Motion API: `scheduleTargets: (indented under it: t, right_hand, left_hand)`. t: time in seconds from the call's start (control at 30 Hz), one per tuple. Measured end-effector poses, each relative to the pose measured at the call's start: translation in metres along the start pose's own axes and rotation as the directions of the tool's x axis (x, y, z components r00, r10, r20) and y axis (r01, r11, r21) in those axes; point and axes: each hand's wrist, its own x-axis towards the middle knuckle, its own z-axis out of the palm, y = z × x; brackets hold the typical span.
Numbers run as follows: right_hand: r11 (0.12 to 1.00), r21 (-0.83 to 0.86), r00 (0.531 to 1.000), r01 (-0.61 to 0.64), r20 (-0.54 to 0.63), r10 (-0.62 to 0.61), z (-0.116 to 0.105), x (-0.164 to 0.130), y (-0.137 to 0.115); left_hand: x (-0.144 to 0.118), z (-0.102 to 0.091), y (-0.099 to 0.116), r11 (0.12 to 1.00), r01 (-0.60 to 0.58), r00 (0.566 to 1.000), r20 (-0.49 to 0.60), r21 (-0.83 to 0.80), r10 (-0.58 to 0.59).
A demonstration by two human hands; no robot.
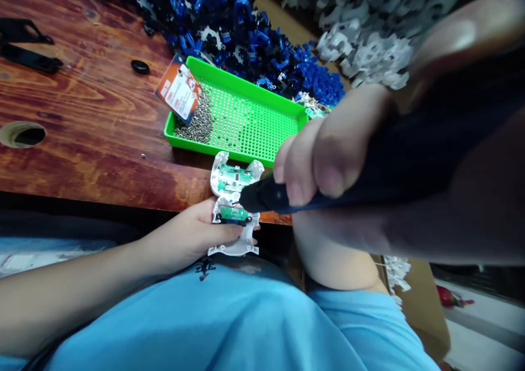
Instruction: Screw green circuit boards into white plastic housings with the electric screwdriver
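Note:
My left hand [192,234] grips a small white plastic frame [234,204] with green circuit boards, held at the near edge of the wooden table [82,114]. My right hand [328,163], very close to the camera, is closed around a dark electric screwdriver [369,179]. Its tip rests on the frame between the two green boards. Behind the frame lies a green perforated tray [262,122] with a heap of small screws [199,122] in its left end.
An orange-and-white card [178,89] leans on the tray's left corner. A pile of blue and black plastic parts [229,26] and a pile of white parts [369,32] lie behind. A black ring [140,67], black brackets [24,45] and a table hole [22,134] are left.

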Motion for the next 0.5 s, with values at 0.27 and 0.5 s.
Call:
scheduleTargets:
  t: [0.27, 0.5]
  right_hand:
    - [0.999, 0.04, 0.99, 0.01, 0.139, -0.015, 0.006, -0.022, 0.03]
    - [0.982, 0.111, 0.984, 0.15, -0.112, -0.138, 0.031, -0.032, 0.049]
  left_hand:
    - [0.001, 0.001, -0.001, 0.996, -0.042, 0.999, 0.033, 0.081, 0.039]
    - [-0.001, 0.005, 0.001, 0.995, -0.022, 1.0, -0.005, 0.099, 0.022]
